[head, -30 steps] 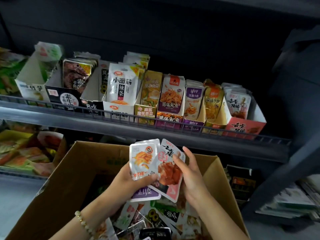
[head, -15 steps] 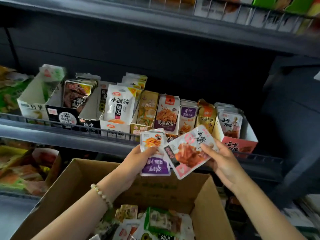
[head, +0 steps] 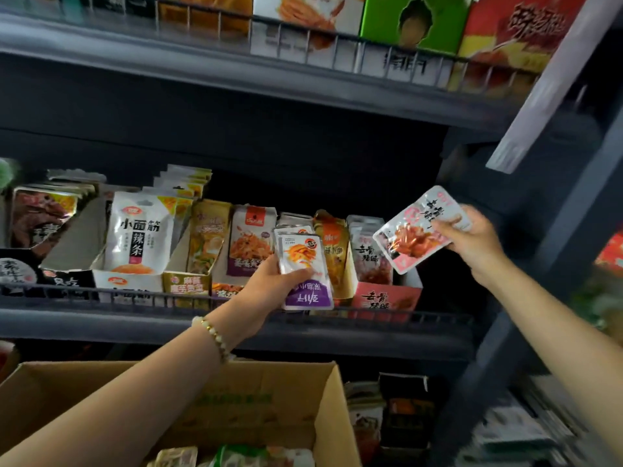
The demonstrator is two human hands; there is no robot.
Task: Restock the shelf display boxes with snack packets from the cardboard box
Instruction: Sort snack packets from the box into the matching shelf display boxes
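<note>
Gripping a purple-and-white snack packet (head: 305,269), the left hand (head: 269,284) is raised in front of the wire rail (head: 202,299) of the middle shelf (head: 188,323); the thumb is pressed across the packet's face and the packet is held upside down, its purple end lowest. A beaded bracelet (head: 212,335) is worn on that wrist. Just behind this hand, a row of display boxes (head: 128,284) filled with upright packets is seen along the shelf. Off to the right of the left hand and slightly higher, a pink-and-white packet (head: 416,230) is pinched by its right end in the right hand (head: 470,237), tilted with its left end down. Directly below and left of the right hand, the pink display box (head: 386,298) is found at the row's end, with matching packets standing in it. Well beneath both forearms, the open cardboard box (head: 263,399) is placed, and a few loose packets (head: 236,456) are visible inside at its bottom. An upper shelf (head: 236,79) carrying larger cartons is seen above both hands.
</note>
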